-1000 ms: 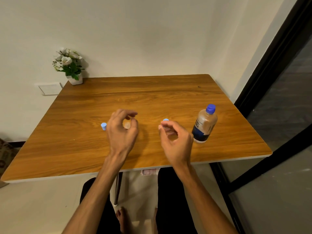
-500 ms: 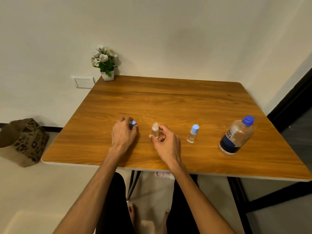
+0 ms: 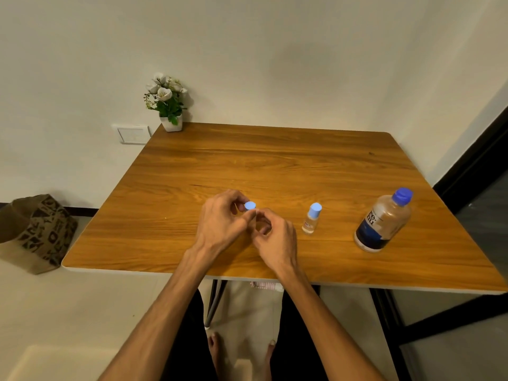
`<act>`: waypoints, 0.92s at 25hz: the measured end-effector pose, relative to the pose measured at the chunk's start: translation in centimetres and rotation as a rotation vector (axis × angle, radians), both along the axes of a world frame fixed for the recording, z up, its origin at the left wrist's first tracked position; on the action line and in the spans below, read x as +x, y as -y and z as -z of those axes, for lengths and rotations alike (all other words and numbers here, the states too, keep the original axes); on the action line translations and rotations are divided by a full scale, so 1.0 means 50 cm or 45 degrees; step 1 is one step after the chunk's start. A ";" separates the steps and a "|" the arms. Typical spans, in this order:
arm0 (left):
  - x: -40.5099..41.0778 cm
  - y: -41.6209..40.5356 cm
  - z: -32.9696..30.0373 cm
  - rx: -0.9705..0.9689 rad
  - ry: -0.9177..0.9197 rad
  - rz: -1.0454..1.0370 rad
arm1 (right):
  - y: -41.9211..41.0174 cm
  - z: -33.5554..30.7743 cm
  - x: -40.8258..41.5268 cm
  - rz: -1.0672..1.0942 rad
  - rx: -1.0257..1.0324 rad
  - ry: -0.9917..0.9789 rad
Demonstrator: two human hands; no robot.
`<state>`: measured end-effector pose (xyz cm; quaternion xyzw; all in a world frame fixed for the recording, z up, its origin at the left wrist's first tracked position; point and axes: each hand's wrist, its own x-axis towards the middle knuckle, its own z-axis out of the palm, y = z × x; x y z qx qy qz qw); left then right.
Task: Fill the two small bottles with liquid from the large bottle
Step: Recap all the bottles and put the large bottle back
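Observation:
My left hand [image 3: 222, 224] pinches a small round blue cap [image 3: 250, 205] at its fingertips, just above my right hand [image 3: 275, 237]. My right hand is curled around a small bottle, which the fingers of both hands hide almost wholly. A second small clear bottle [image 3: 312, 220] with a blue cap stands upright on the wooden table [image 3: 275, 160], a little right of my right hand. Further right, the large clear bottle [image 3: 383, 221] with a dark label stands with its blue cap on.
A small white pot of flowers [image 3: 168, 105] sits at the table's far left corner against the wall. A patterned paper bag [image 3: 35, 232] stands on the floor to the left. A black door frame [image 3: 472, 160] runs along the right.
My left hand has lifted the blue cap off the table and brought it to the small bottle in my right hand. The view has shifted a little.

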<state>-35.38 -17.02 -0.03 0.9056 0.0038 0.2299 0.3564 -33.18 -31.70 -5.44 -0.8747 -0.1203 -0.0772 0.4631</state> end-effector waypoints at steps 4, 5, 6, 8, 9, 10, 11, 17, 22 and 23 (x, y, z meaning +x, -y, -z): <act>-0.001 0.013 -0.023 0.142 -0.011 -0.121 | 0.003 -0.001 -0.001 0.013 -0.017 0.005; -0.003 0.016 -0.024 0.164 -0.008 -0.134 | 0.002 -0.003 -0.004 0.013 -0.015 0.014; -0.005 0.019 -0.023 0.189 -0.014 -0.136 | 0.001 -0.003 -0.006 0.015 -0.009 0.023; -0.009 0.024 -0.025 0.268 -0.045 -0.089 | 0.001 -0.004 -0.007 0.025 0.000 0.021; -0.008 0.023 -0.028 0.312 -0.064 -0.054 | 0.001 -0.005 -0.007 0.027 -0.001 0.010; -0.008 0.021 -0.034 0.347 -0.087 -0.017 | 0.002 -0.005 -0.006 0.026 -0.004 0.006; -0.008 0.019 -0.039 0.375 -0.110 0.014 | 0.003 -0.006 -0.006 0.031 -0.017 0.006; -0.011 0.023 -0.041 0.423 -0.065 0.058 | 0.002 -0.014 -0.013 0.028 -0.015 0.065; -0.012 0.018 -0.049 0.470 -0.162 0.101 | 0.008 -0.020 -0.009 -0.009 -0.019 -0.036; -0.014 0.016 -0.053 0.474 -0.160 0.174 | 0.008 -0.021 -0.010 -0.015 -0.019 -0.051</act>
